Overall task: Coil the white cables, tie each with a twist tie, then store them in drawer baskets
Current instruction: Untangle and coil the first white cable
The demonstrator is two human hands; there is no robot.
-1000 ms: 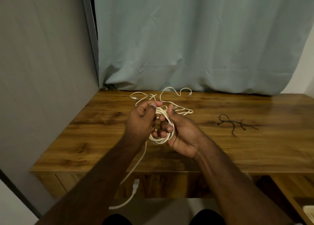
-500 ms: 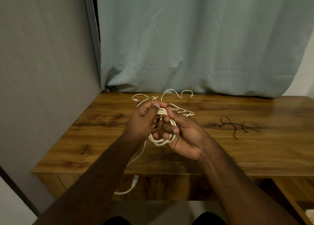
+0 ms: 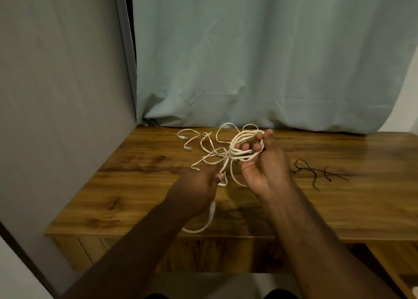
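Here, both hands work above the middle of the desk (image 3: 339, 213). Right hand (image 3: 267, 165): palm up, fingers curled through a coil (image 3: 245, 146) of white cable, thumb against its far side; several turns bunched around the fingers. Coil held up off the wood. Left hand (image 3: 199, 187): lower and nearer, back to the camera, fingertips pinching a strand of the same cable just below the coil. From under that hand a tail (image 3: 209, 219) of cable runs down over the wood to the near edge, where it bends in a loop right at the lip.

Loose cable (image 3: 203, 145) lies spread on the desk behind and left of the coil, loops overlapping; two plug ends toward the far left of the tangle. Whether this is one cable or more, cannot tell.

Ties (image 3: 316, 172): thin black strands lying flat on the desk right of the right hand, apart from it, none touching the cable.

Edges: grey wall (image 3: 63, 118) closes the desk's left side; pale curtain (image 3: 260, 61) hangs along the back edge, its hem meeting the wood. Bare wood stretches right of the ties and along the front left. Below the front edge, a wooden front panel; at the lower right, a lower wooden ledge.
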